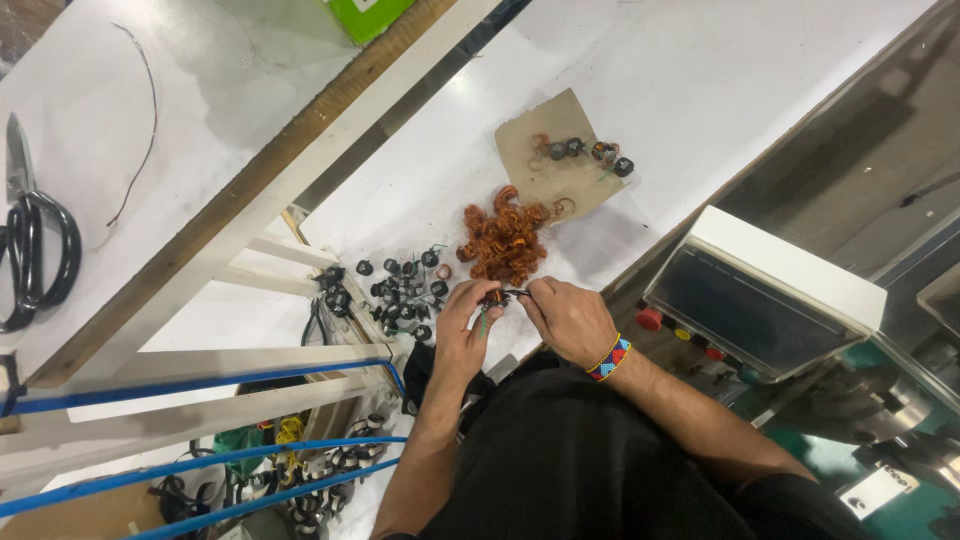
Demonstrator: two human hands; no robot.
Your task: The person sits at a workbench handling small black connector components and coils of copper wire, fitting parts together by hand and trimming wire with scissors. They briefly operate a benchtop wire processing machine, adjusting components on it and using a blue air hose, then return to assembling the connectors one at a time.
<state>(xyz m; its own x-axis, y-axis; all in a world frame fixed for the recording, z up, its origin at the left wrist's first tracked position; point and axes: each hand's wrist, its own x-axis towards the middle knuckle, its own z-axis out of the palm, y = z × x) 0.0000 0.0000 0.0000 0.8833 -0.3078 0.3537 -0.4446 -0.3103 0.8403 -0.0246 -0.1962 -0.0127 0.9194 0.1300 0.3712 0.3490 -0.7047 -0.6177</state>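
Spreading white across most of the view, the tabletop [690,90] carries everything, and the heap of copper coils [505,243] near its front edge serves as the landmark. Right of the heap, off the tabletop's edge, stands a white box [790,268] with a dark screen and red and yellow buttons below it. Far left of the heap, on a second white surface, lie black-handled scissors [30,250]. Beyond the heap and a little right lies a scrap of brown card [545,150] bearing a few dark ring cores [590,152]. Just left of the heap a scatter of black cores [400,290] is spread out, some with green wire. Just in front of the heap the two hands meet: the left hand [462,325] and the right hand [568,318], which wears a beaded band [609,358] at the wrist, both pinch one small coil [493,298] between narrow fingertips, holding it above the tabletop. A thin green wire [484,322] trails down from that coil beside the left thumb.
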